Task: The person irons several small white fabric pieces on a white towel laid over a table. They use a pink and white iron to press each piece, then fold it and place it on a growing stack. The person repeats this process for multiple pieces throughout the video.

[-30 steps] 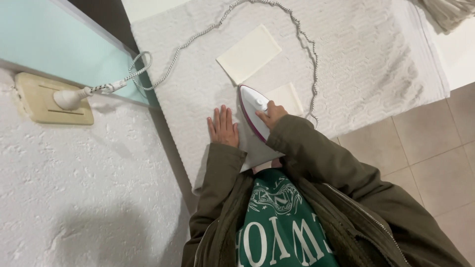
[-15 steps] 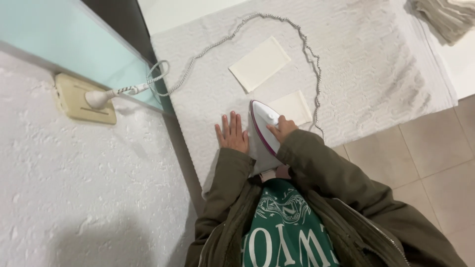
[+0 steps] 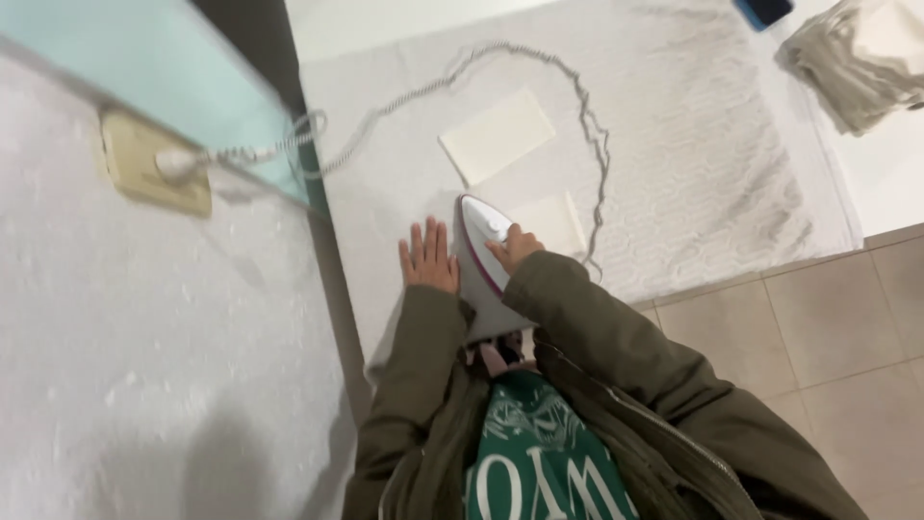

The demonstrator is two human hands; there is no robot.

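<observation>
Head view. A grey cord [image 3: 577,106] loops over the white cloth-covered table [image 3: 693,173], past a cream fabric square [image 3: 497,135] to a wall socket [image 3: 154,164]. The white, purple-edged iron [image 3: 481,255] stands on a second square [image 3: 553,221]. Right hand [image 3: 515,248] grips its handle; left hand [image 3: 430,260] lies flat, fingers spread, just beside it.

iron [image 3: 484,252] slid slightly left, view shifted, folded cloth stack [image 3: 857,67] now visible
</observation>
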